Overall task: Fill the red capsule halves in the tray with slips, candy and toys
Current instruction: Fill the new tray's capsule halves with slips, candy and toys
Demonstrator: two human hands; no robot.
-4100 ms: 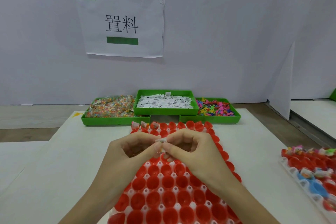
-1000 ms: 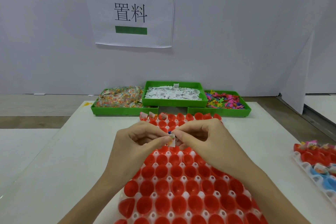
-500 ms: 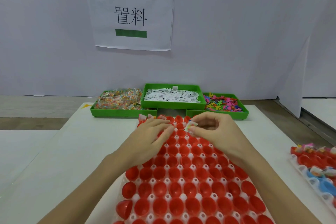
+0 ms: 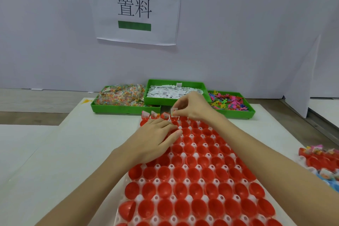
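Note:
A white tray (image 4: 190,202) of red capsule halves (image 4: 183,191) lies before me on the white table. Three halves at the far-left corner (image 4: 155,114) hold slips and candy. My right hand (image 4: 194,106) pinches a small folded packet (image 4: 174,111) just above the far row, beside those filled halves. My left hand (image 4: 156,138) rests flat on the tray's far-left part, fingers straight. Behind the tray stand three green bins: candy (image 4: 121,95), paper slips (image 4: 174,92), coloured toys (image 4: 229,102).
A second tray (image 4: 322,163) with filled red and blue capsule halves sits at the right edge. A paper sign (image 4: 134,7) hangs on the white wall. A white partition (image 4: 300,79) stands at the right. Bare table lies left of the tray.
Both hands held the packet together over the tray's middle. Now the right hand alone has carried it to the far row, and the left hand has dropped flat onto the tray.

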